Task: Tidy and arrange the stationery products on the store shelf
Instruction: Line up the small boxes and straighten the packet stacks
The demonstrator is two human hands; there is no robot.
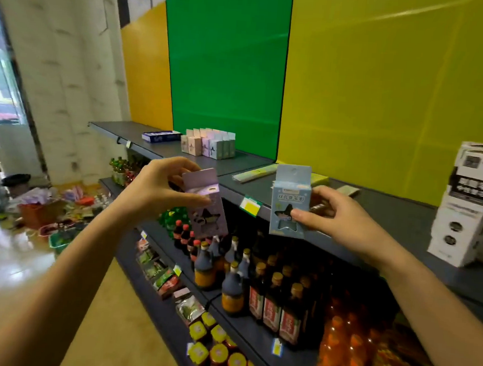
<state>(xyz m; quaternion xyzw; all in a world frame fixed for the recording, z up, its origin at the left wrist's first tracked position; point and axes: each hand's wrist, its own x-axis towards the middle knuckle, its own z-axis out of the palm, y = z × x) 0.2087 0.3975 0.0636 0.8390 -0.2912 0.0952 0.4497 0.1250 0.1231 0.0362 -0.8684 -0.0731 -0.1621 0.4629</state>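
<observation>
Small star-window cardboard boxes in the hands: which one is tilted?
The purple box in the left hand leans; the blue box in the right hand stands upright.

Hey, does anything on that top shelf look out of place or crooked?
Yes. A pale flat packet lies diagonally over the dark grey top shelf, unlike the upright row of small pastel boxes. The stacked white cartons at right sit unevenly.

Beyond both hands the top shelf [391, 214] lies bare up to the wall; pastel boxes [207, 142] crowd it past the left hand [159, 188], white cartons [472, 206] stack right of the right hand [338, 216].
</observation>
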